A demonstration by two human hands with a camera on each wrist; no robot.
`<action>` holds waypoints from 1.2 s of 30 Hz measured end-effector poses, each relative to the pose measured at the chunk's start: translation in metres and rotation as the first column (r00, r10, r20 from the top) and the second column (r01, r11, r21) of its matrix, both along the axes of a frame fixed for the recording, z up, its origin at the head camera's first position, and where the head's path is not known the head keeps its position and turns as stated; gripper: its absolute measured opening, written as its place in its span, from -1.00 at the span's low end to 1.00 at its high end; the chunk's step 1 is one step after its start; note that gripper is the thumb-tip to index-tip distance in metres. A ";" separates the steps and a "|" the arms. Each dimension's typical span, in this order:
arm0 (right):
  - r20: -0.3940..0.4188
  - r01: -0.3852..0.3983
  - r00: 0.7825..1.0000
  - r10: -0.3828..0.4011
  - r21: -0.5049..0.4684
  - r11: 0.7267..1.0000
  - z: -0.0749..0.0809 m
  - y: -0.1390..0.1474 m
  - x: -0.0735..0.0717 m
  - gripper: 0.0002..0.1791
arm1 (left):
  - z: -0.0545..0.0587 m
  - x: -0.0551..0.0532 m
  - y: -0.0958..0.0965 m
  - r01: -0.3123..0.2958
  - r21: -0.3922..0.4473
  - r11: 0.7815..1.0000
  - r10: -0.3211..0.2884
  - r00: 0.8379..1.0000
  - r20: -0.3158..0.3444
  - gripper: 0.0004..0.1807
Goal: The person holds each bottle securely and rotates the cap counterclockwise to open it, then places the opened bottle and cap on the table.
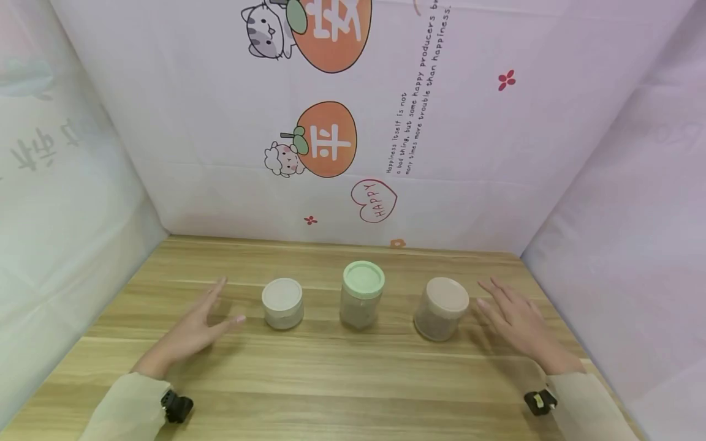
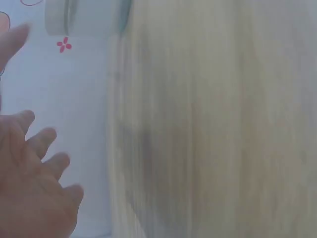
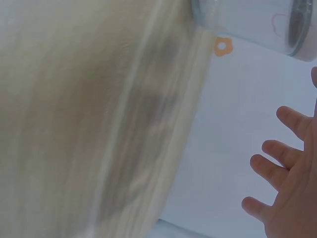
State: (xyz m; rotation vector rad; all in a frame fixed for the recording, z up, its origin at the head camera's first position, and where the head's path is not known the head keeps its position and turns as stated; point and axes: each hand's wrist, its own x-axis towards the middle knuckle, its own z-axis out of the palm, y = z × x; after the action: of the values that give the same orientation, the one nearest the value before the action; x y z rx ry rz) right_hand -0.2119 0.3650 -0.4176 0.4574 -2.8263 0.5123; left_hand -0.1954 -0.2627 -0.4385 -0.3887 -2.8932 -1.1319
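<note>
Three lidded jars stand upright in a row on the wooden table. The short jar with a white lid (image 1: 282, 303) is on the left, a taller clear jar with a green lid (image 1: 362, 295) in the middle, and a clear jar with a pale beige lid (image 1: 441, 309) on the right. My left hand (image 1: 193, 331) hovers left of the white-lidded jar, thumb apart from the fingers, holding nothing. Close to the beige-lidded jar, on its right, my right hand (image 1: 515, 321) holds nothing, its fingers spread. In the right wrist view part of a clear jar (image 3: 247, 20) shows above the fingers.
The wooden table (image 1: 342, 380) runs up to a white printed cloth (image 1: 452, 202) at the back. More cloth hangs at the left (image 1: 66, 214) and the right (image 1: 634, 245). A small black device (image 1: 176, 407) sits on the left wrist, another (image 1: 540, 402) on the right.
</note>
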 end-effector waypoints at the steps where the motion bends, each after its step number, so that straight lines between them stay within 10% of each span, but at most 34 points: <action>1: -0.014 -0.007 1.000 0.007 -0.004 1.000 0.001 -0.001 -0.001 -0.41 | 0.000 0.000 0.001 -0.002 0.002 1.000 0.002 1.000 0.007 0.14; 16: -0.103 -0.098 0.990 0.098 0.003 0.995 0.031 -0.035 -0.006 -0.46 | -0.006 -0.003 0.028 -0.016 0.160 0.987 0.011 0.999 0.035 0.11; 25: -0.149 -0.166 0.974 0.169 0.036 0.986 0.046 -0.069 -0.015 -0.48 | -0.017 -0.014 0.048 -0.017 0.381 0.924 -0.037 0.990 0.133 0.07; 36: -0.223 -0.244 0.944 0.241 0.015 0.970 0.054 -0.107 -0.020 -0.50 | -0.020 -0.021 0.067 -0.080 0.425 0.902 -0.013 0.977 0.212 0.12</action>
State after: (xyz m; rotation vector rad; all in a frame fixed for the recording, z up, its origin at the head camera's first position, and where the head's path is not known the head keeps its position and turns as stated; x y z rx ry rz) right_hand -0.2324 0.2583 -0.3634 0.8146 -2.5630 0.4899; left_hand -0.2168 -0.1959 -0.4586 -0.2120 -2.6725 -1.8533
